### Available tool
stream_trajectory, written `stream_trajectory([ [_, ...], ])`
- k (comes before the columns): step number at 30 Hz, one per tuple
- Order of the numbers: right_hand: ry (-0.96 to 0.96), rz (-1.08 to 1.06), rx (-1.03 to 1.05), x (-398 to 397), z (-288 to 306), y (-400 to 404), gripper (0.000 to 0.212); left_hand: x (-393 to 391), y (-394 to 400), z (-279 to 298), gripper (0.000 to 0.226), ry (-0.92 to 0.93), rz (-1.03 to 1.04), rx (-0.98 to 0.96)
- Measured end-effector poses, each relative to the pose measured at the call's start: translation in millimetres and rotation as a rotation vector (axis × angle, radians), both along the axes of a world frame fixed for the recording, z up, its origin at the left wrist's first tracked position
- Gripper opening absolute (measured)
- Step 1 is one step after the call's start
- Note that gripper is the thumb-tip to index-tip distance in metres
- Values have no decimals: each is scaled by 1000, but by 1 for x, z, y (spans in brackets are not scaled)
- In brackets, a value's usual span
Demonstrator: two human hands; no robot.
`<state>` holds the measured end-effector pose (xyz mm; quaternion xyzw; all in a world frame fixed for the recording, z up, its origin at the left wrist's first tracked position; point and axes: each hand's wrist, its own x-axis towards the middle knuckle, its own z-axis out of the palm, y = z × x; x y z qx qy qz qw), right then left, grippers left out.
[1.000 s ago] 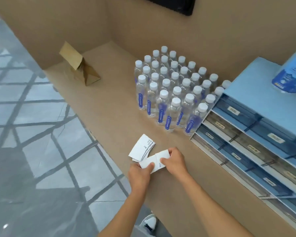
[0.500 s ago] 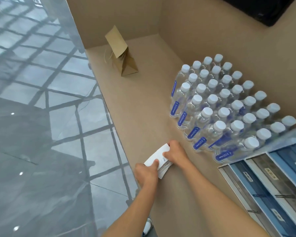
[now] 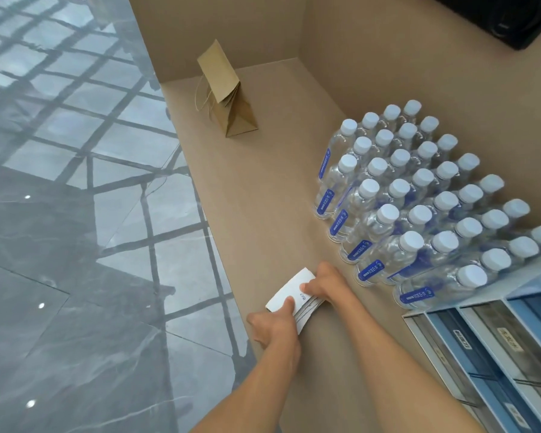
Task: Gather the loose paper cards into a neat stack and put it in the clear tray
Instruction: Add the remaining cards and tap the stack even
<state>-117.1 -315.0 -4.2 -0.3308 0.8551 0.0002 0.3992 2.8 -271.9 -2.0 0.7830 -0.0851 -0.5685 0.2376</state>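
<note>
A stack of white paper cards (image 3: 291, 293) lies on the brown counter (image 3: 263, 198) near its left edge, with its lower edges slightly fanned. My left hand (image 3: 274, 323) grips the stack's near end, thumb on top. At the far end my right hand (image 3: 327, 284) holds the same stack, fingers pressed on its top and side. No clear tray is recognisable in this view.
Several water bottles (image 3: 419, 207) with white caps stand in a block right of the cards. A blue and grey drawer unit (image 3: 497, 354) fills the lower right. A folded brown paper bag (image 3: 228, 101) stands at the back. The counter drops to a glossy tiled floor (image 3: 75, 245) on the left.
Two separate piles of cards have been brought together into one stack between my hands. My view has swung left and down, so the drawer unit has slid to the lower right.
</note>
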Motion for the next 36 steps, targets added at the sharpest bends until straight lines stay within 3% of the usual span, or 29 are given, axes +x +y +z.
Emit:
stream_trajectory([
  [4,-143,-124,-11,-6,6,11,62,4,1,1,60,41,-29,-1],
  [7,-236,-248,-83,-11,12,30,33,5,6,0,63,52,-110,11],
  [9,-313,-349,-145,-13,18,46,33,6,9,0,65,106,-122,40],
  [15,-453,-648,-268,-30,30,114,18,1,32,3,23,335,-431,43],
  [21,-342,-898,-443,-49,42,247,18,-28,87,4,25,464,-1036,-48],
  [26,-275,-1060,-591,-26,36,368,31,-53,152,2,32,448,-1584,-301],
  [31,-114,-1190,-709,14,24,452,39,-71,218,1,36,452,-1892,-578],
  [36,18,-1267,-805,41,5,488,42,-73,258,-12,43,446,-2016,-707],
])
